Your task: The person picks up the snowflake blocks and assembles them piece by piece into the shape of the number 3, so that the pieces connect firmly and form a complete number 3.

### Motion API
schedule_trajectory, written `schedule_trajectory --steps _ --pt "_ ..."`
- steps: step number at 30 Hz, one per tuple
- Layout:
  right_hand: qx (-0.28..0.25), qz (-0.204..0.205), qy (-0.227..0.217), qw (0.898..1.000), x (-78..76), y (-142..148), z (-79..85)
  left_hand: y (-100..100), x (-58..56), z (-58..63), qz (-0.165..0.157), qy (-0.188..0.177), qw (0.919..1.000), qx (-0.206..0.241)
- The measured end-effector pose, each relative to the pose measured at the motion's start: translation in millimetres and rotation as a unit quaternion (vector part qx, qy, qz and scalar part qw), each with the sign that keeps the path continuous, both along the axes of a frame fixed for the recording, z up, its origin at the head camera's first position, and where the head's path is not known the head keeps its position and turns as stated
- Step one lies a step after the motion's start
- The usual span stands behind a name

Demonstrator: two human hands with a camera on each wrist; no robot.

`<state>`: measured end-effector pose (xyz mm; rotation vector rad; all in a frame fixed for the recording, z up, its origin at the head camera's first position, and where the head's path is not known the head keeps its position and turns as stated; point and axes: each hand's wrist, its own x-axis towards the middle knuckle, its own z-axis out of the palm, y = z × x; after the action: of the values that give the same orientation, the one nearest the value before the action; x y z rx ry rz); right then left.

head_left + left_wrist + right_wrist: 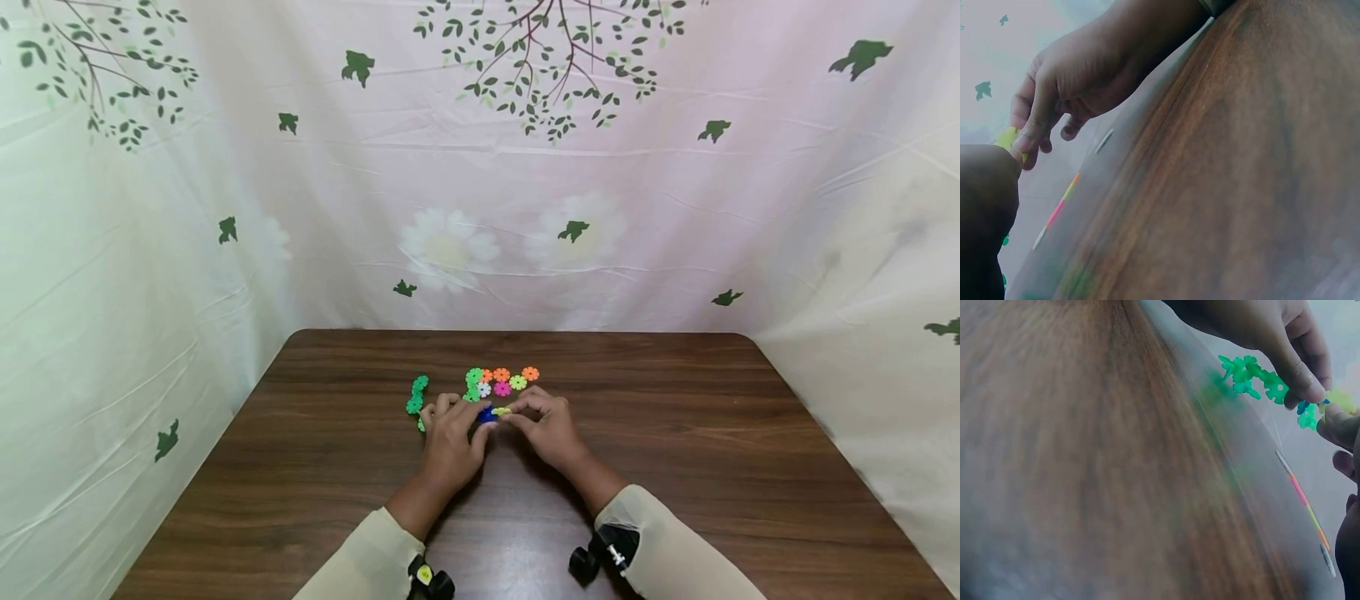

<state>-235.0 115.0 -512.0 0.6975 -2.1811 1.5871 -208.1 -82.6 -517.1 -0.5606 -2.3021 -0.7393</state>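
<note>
Both hands meet over the table, working on small flower-shaped plastic discs. My left hand (450, 439) pinches a blue disc piece (487, 414) between thumb and fingers. Against it sits a yellow disc (501, 411), pinched by my right hand (552, 430). The blue and yellow discs touch or nearly touch; whether they are joined I cannot tell. In the right wrist view the yellow disc (1342, 400) stands edge to edge with the blue one, partly covered by fingertips. The left wrist view shows the yellow disc (1007, 137) at the right hand's thumb.
Left of the left hand lies a chain of green discs (415, 404), partly hidden by the fingers. Beyond the hands are light green discs (474, 376), orange discs (502, 375), a pink disc (502, 389) and a white disc (484, 389) on the wooden table (675, 433). A printed curtain (637, 183) surrounds it.
</note>
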Motion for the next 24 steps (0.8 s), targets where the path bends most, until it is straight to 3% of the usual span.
schedule_trajectory --steps 9,24 --pt "0.021 -0.004 0.005 1.0 -1.4 -1.3 -0.4 0.8 1.6 2.2 0.009 0.002 0.9998 -0.018" --pt "0.051 0.007 0.086 0.995 -8.8 -0.4 -8.3 1.4 0.4 3.3 0.046 -0.005 0.9988 -0.016"
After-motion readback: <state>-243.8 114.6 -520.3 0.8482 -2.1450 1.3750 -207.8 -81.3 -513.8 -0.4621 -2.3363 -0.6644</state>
